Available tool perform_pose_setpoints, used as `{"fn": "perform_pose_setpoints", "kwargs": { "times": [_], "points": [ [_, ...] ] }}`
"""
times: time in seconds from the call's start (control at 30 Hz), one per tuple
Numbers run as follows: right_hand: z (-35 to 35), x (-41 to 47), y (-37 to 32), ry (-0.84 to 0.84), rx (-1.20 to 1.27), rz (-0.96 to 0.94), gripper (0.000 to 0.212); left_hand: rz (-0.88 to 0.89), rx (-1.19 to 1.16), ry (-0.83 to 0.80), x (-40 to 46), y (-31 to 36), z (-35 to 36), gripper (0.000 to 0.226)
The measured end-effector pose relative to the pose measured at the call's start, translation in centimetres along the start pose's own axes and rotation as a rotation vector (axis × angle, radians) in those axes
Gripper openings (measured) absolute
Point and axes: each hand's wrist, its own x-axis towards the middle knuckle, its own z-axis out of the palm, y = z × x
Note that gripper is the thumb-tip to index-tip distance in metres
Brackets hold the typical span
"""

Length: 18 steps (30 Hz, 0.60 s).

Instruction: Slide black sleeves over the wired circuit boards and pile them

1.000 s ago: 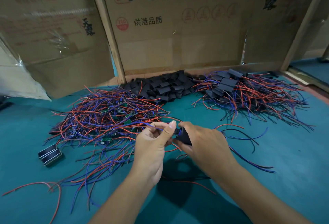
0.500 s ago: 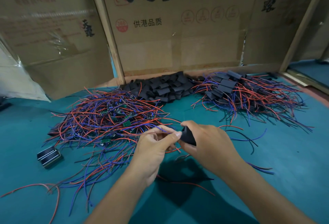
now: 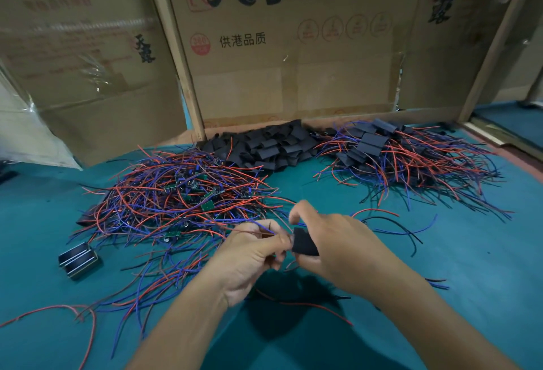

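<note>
My right hand (image 3: 338, 249) grips a black sleeve (image 3: 304, 242) just above the teal table. My left hand (image 3: 249, 255) pinches red and blue wires (image 3: 258, 230) right at the sleeve's left mouth; the board itself is hidden by my fingers. Behind my left hand lies a tangled heap of unsleeved wired boards (image 3: 182, 196) with small green boards showing. A pile of loose black sleeves (image 3: 264, 149) sits at the back centre. To the back right lies the pile of sleeved boards (image 3: 396, 158) with their wires spread out.
Cardboard box walls (image 3: 293, 61) close off the back of the teal table (image 3: 470, 266). A small black metal part (image 3: 78, 259) lies at the left. Stray wires (image 3: 396, 225) trail right of my hands, and a loose red wire (image 3: 58, 311) curls near the front left.
Both hands have stayed close together over the same spot. The left fingers have closed in on the wires at the sleeve's mouth, and more of the black sleeve shows in my right hand.
</note>
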Motion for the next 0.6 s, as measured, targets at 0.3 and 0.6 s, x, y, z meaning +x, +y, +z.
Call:
{"fn": "perform_pose_setpoints", "kwargs": {
  "times": [0.3,0.6],
  "points": [
    [-1.2,-0.5,-0.5,0.083,0.053,-0.104,0.022,-0.003,-0.039,-0.019,-0.2,0.2,-0.4,0.028],
    [-0.7,-0.3,-1.0,0.054,0.117,-0.112,0.022,0.0,0.019,0.044,-0.4,0.4,-0.1,0.019]
  ]
}}
